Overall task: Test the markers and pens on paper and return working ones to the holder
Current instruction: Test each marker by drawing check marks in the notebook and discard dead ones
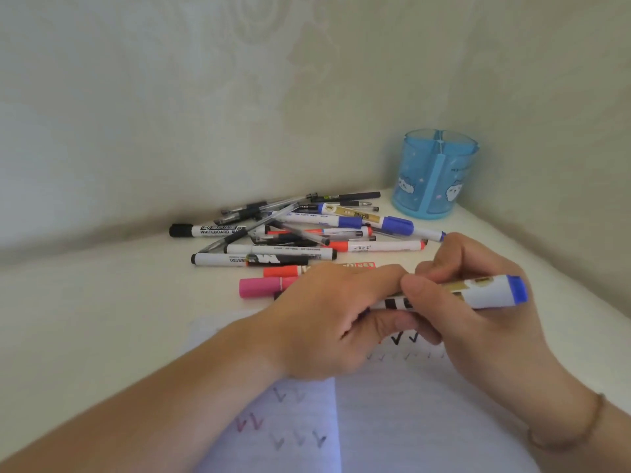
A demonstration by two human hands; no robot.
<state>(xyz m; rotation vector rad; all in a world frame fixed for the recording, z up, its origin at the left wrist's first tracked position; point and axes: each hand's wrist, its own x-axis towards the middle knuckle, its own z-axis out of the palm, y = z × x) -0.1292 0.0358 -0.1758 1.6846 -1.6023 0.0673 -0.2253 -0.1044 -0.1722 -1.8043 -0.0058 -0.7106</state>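
Both of my hands hold one white marker with a blue end (491, 291), lying level above the paper. My right hand (478, 315) grips its barrel near the blue end. My left hand (334, 315) closes over the other end, which is hidden under the fingers. Lined paper (392, 421) lies below, marked with several tick marks in black, red and grey. A pile of markers and pens (300, 233) lies behind my hands. The blue see-through holder (433, 175) stands at the back right and looks empty.
A pink marker cap (259, 287) and a red-capped marker (283, 271) lie just left of my left hand. The white table (102, 319) meets pale walls behind and on the right, with the holder in that corner.
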